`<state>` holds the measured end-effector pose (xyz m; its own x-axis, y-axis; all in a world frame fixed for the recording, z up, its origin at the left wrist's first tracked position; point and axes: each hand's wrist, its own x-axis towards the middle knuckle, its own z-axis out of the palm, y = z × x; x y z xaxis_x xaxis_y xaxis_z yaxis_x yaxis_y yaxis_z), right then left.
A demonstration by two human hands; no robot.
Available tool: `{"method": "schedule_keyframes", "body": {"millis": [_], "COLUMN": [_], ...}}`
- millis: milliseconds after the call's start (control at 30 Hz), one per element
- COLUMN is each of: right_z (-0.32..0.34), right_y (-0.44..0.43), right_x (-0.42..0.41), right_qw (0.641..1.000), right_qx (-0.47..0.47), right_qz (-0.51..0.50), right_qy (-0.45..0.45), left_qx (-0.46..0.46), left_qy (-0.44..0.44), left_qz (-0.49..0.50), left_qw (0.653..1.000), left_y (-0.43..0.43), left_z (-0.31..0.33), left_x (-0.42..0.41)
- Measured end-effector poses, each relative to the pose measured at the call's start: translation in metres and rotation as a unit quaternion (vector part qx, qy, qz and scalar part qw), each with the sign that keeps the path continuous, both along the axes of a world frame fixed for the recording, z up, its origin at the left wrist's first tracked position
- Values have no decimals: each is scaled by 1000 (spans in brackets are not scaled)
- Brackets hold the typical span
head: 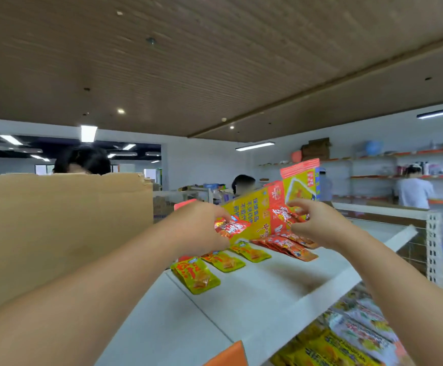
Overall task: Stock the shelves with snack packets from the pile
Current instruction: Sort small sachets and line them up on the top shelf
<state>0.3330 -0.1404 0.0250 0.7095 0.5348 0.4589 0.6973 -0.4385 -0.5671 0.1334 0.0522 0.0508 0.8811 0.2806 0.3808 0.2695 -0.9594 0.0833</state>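
Left hand (pixel 199 225) grips a bunch of red packets (pixel 228 227), fingers curled round them, right in front of the open carton (pixel 254 207). Right hand (pixel 318 223) pinches one red packet (pixel 285 215) between thumb and fingertips at the carton's mouth, its other fingers loosely bent. Probably the left hand keeps the stock so the right can set packets down singly.

The carton lies on its side on the white shelf (pixel 268 289) with its flap up and its mouth toward the person, for easy reach. Just in front of the mouth lies a red pile (pixel 291 245), flat and overlapping. In front and left of the carton, three yellow packets (pixel 225 261) sit in a spaced row, face up, likely so the labels show. A cardboard sheet (pixel 56 220) stands upright left of the carton.

The carton carries blue Chinese print on yellow, plus red panels, too blurred to read. The packet print is unreadable.
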Motion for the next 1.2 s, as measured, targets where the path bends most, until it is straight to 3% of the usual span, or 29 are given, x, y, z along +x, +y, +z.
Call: {"method": "schedule_keyframes", "body": {"millis": [333,633,867,1200], "right_z": [-20,-27,-40,-61], "right_y": [-36,-27,11,38], "right_x": [126,241,274,285], "right_qw": [999,993,977,971], "right_qx": [-9,-76,-148,-168], "right_qz": [27,82,143,167], "right_qy": [27,41,45,16], "left_qx": [29,-74,-112,-143], "left_qy": [3,-23,-43,-61], "left_qz": [25,109,171,188], "left_qw": [999,991,978,970], "left_y": [-48,-61,-49,-30], "left_z": [-8,-25,-50,-64], "left_x": [133,254,280,268]}}
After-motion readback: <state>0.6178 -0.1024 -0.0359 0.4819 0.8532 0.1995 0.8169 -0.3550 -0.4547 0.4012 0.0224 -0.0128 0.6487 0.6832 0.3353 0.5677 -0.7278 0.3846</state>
